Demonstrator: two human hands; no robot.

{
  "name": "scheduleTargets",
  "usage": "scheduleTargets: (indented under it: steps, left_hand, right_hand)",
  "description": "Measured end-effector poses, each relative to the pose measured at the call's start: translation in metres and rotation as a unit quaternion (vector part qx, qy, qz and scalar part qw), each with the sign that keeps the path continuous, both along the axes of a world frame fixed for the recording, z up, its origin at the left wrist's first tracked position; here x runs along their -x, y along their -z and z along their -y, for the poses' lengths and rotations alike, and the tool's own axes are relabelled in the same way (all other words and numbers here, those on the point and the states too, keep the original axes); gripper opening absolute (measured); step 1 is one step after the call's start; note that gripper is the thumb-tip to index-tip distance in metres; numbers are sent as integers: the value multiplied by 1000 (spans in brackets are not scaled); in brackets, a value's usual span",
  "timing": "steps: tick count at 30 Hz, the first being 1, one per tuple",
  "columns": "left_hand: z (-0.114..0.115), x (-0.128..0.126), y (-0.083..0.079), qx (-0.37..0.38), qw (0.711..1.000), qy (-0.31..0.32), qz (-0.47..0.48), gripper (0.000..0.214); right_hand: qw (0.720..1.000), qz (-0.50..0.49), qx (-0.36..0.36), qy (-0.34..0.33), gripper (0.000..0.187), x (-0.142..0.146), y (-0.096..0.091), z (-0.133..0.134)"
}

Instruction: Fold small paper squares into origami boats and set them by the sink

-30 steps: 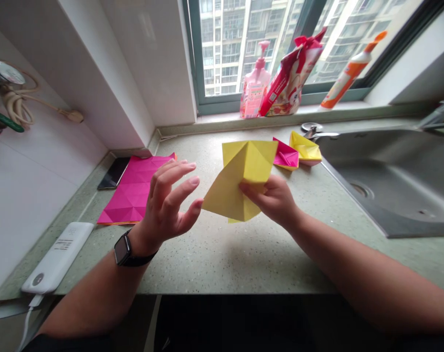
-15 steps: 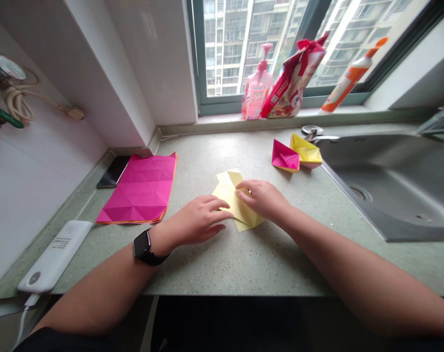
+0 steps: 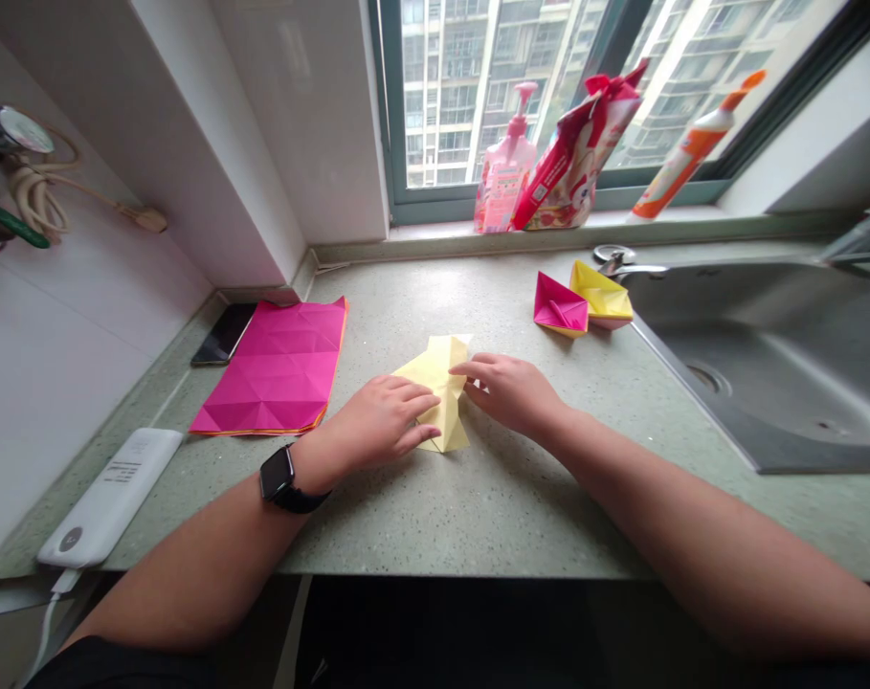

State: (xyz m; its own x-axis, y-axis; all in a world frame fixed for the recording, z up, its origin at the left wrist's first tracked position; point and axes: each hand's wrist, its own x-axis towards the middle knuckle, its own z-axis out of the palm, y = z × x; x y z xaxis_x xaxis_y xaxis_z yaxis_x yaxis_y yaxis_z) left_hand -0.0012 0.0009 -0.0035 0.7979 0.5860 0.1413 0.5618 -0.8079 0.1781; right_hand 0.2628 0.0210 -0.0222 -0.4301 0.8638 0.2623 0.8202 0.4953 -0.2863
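Note:
A folded sheet of yellow origami paper (image 3: 440,378) lies on the speckled stone counter (image 3: 435,517) between my hands. My left hand (image 3: 381,419) presses on its left side, fingers across it and covering the lower part. My right hand (image 3: 510,392) has its curled fingertips on the paper's right edge. A creased pink origami sheet (image 3: 277,368) lies to the left of my left hand. Further right, beyond my right hand, stand a pink paper boat (image 3: 560,304) and a yellow paper boat (image 3: 601,297), side by side and touching.
A steel sink (image 3: 757,373) is set in the counter at right, with a tap (image 3: 621,263) behind it. A smartphone (image 3: 223,335) and a white power bank (image 3: 108,498) lie at left. A pink pump bottle (image 3: 504,163), a red-and-white bag (image 3: 574,158) and an orange-and-white tube (image 3: 685,158) stand on the windowsill.
The yellow paper, held up in the air a second ago, now lies on the counter in a narrower folded shape. My left hand has moved onto it, and my right fingertips have shifted to its edge.

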Motion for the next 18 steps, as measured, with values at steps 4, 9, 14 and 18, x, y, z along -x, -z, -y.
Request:
scheduleTargets:
  steps: [4, 9, 14, 18]
  left_hand:
    - [1, 1, 0, 20, 999, 20, 21, 46]
    - [0, 5, 3, 66, 997, 29, 30, 58]
    - [0, 4, 3, 74, 997, 14, 23, 65]
    - [0, 2, -1, 60, 998, 2, 11, 59]
  right_hand:
    - [994, 28, -103, 6, 20, -6, -1, -2]
    - [991, 31, -125, -41, 16, -9, 0, -7]
    - [985, 13, -114, -129, 12, -7, 1, -5]
    - [975, 4, -103, -195, 11, -2, 0, -1]
